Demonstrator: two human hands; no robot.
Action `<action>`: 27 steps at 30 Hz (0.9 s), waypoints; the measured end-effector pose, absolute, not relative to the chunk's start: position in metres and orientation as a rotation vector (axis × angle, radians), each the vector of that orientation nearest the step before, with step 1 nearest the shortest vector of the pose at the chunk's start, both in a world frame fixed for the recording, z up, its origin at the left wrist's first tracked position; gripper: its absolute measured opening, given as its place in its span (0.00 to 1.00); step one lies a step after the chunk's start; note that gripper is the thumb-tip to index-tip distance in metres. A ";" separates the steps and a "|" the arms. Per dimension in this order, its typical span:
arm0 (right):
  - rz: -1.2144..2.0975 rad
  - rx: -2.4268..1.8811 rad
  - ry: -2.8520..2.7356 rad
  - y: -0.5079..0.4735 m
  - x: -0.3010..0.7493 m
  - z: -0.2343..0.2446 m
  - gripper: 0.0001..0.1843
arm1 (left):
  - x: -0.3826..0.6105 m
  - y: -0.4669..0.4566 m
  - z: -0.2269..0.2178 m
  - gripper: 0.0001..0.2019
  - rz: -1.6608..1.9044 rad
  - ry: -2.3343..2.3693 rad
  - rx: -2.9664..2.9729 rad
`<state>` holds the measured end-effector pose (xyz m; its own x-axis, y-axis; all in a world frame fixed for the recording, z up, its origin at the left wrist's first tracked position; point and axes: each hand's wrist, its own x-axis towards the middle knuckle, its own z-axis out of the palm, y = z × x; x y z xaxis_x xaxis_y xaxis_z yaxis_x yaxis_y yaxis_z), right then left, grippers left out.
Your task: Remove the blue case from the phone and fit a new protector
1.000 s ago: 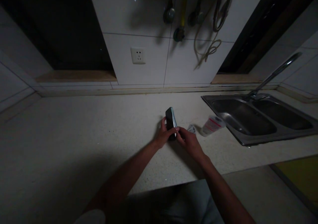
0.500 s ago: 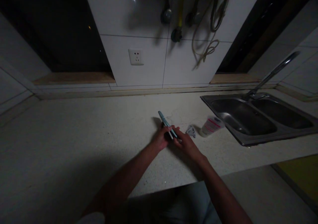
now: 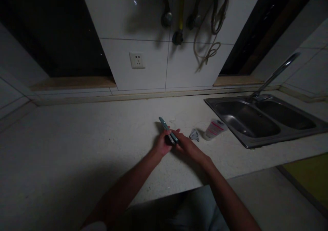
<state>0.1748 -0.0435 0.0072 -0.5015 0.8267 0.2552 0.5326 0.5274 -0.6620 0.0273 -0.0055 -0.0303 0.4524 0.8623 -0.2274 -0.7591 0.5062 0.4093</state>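
Both hands meet over the pale countertop (image 3: 102,149), around a slim, long teal object (image 3: 164,123) with a pale strip along its lower part; its kind is too dark and small to make out. My left hand (image 3: 162,145) is closed on it from the left, thumb on top. From the right, my right hand (image 3: 185,143) grips its near end, fingers folded around it. The far end sticks out beyond the fingers, up and to the left. Right of my right hand lies a crumpled grey-white scrap (image 3: 194,134), and past it a clear plastic cup (image 3: 214,130) with pink-red stripes.
A steel double sink (image 3: 246,144) with a tall faucet (image 3: 275,74) is set into the counter at right. On the tiled wall are a socket (image 3: 137,60), pipe valves (image 3: 167,19) and a looped pale cord (image 3: 206,58). Dark windows flank the wall.
The view has shifted slightly. The pale strip and teal part now lie closer together near my fingers, and my right hand lies flatter over the object's near end.
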 end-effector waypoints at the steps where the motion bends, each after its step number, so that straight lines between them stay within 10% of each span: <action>1: 0.688 -1.149 -2.225 -0.044 0.175 0.007 0.36 | 0.026 -0.005 -0.031 0.23 1.006 0.433 0.277; 27: 0.539 -1.233 -2.492 -0.076 0.187 0.066 0.30 | -0.006 0.005 -0.046 0.35 0.596 0.308 0.598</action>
<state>0.1868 -0.0765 0.0660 -0.5826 0.8058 0.1061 0.6898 0.5594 -0.4596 -0.0063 0.0048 -0.0465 0.7898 0.6049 -0.1016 -0.4328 0.6670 0.6065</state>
